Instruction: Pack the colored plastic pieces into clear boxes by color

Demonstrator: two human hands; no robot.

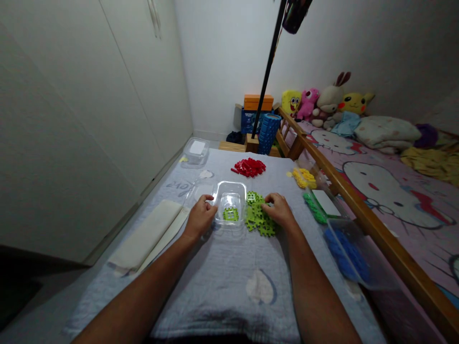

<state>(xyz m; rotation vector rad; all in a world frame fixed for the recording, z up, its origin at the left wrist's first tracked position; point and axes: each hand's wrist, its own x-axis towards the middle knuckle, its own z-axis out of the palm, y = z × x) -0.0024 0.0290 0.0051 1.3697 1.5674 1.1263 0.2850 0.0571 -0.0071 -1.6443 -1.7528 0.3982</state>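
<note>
My left hand (pixel 201 216) grips the left rim of a clear plastic box (pixel 230 199) on the grey-blue cloth (pixel 222 277). One light green block (pixel 230 214) lies inside the box. My right hand (pixel 279 209) rests on a pile of light green interlocking blocks (pixel 258 217) just right of the box, fingers curled and pinched on a piece at the pile's edge.
A red block pile (pixel 249 167) lies farther back, a yellow pile (pixel 304 178) at the right. Clear boxes hold dark green (pixel 315 208) and blue blocks (pixel 346 255) on the right edge. A lidded box (pixel 195 151) sits back left. A wooden bed rail (pixel 362 215) borders the right.
</note>
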